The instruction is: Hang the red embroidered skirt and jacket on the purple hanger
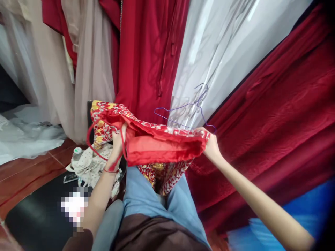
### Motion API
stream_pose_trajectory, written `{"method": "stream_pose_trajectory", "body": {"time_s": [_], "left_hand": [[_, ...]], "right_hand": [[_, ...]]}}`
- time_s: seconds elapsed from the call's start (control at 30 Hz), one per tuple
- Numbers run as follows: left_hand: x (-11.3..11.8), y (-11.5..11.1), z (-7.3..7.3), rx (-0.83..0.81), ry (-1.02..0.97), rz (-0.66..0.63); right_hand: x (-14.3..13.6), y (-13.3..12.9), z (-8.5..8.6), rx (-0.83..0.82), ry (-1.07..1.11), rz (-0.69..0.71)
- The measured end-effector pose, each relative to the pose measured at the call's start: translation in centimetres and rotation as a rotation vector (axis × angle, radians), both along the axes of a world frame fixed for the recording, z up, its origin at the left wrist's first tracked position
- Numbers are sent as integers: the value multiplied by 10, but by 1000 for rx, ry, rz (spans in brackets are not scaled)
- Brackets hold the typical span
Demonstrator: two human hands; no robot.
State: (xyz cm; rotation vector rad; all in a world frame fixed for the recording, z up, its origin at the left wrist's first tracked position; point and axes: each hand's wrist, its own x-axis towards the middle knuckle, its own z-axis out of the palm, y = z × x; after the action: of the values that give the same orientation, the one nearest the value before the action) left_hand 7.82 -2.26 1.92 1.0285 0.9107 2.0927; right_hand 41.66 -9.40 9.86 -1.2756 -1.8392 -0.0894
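Stretched between my hands is a red, gold and white patterned garment (167, 139). Its opening faces me and shows plain red lining, and a red cord hangs in loops at its left end. My left hand (119, 136) is closed on the garment near that cord, with some fingertips hidden by the cloth. At the opposite end, my right hand (210, 143) grips the edge. Just beyond the garment is a purple wire hanger (180, 112), in front of white fabric. The garment's lower part drops in front of my legs.
Red cloth (149, 52), white cloth (209, 45) and beige gowns (91, 62) hang ahead. A dark red drape (274, 115) slopes along the right. On the left, a black seat (39, 209) holds a phone (70, 178), a bottle (77, 153) and spotted cloth (91, 165).
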Motion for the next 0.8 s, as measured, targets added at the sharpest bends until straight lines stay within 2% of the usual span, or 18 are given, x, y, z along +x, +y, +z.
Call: {"method": "stream_pose_trajectory", "body": {"time_s": [0.07, 0.17, 0.23, 0.3, 0.33, 0.4, 0.47, 0.53, 0.7, 0.8], "left_hand": [[27, 7, -16, -18, -2, -21], [59, 19, -40, -113, 40, -88], [74, 25, -50, -145, 83, -89], [87, 31, -54, -144, 124, -59], [94, 35, -54, -146, 134, -41], [109, 44, -51, -175, 146, -22], [124, 55, -47, -215, 150, -45], [137, 67, -43, -219, 151, -90], [160, 85, -29, -230, 213, -198], [176, 87, -20, -264, 290, -291]], "right_hand": [[32, -13, -17, -29, 7, -39], [74, -12, -38, 14, -25, -131], [94, -5, -52, 126, -177, -199], [105, -1, -66, 268, -424, -225], [106, -1, -73, 337, -567, -186], [102, -3, -83, 445, -852, 4], [96, -6, -91, 496, -1090, 262], [95, -5, -96, 491, -1227, 427], [108, -4, -106, 415, -1242, 581], [109, -15, -120, 467, -1241, 626]]}}
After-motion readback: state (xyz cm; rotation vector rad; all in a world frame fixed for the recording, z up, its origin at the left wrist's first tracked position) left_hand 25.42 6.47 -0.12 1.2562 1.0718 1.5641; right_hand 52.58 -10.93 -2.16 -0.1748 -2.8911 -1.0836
